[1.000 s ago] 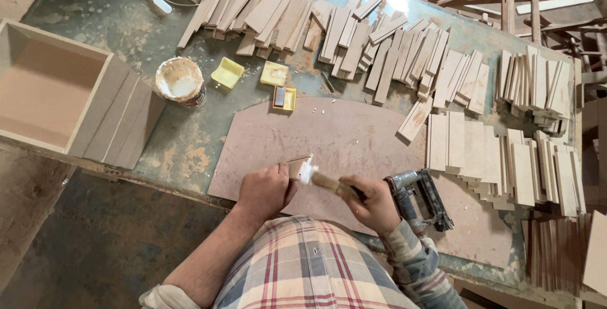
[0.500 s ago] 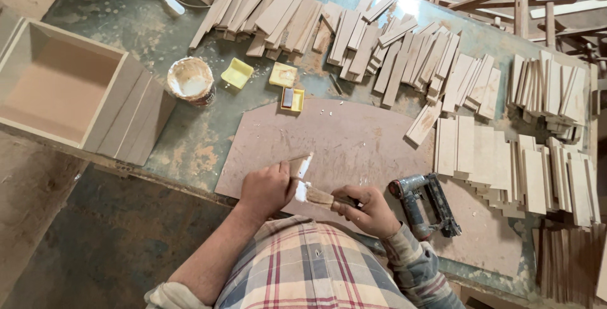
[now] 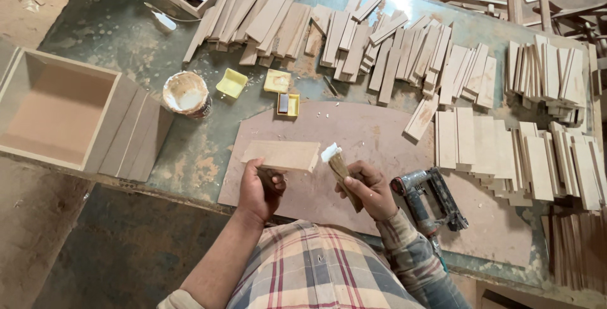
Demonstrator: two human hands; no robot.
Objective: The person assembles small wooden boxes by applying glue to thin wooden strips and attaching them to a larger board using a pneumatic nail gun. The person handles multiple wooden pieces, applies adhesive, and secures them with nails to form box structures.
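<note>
My left hand (image 3: 260, 189) grips a flat rectangular wooden piece (image 3: 282, 155) by its near edge, holding it level over a brown board (image 3: 373, 132) on the workbench. My right hand (image 3: 368, 189) is closed around the handle of a small brush (image 3: 337, 165), whose white, glue-laden bristles sit right at the right end of the wooden piece. A grey nail gun (image 3: 430, 200) lies just to the right of my right hand.
A glue-smeared bowl (image 3: 186, 93) and small yellow trays (image 3: 231, 83) stand behind the board. Rows of cut wooden slats (image 3: 392, 50) cover the back and right of the bench. An open wooden box (image 3: 57, 110) with leaning panels sits at the left edge.
My left hand has turned the wooden piece so its broad face shows and lifted it away from my body. The brush has shifted to the piece's right end.
</note>
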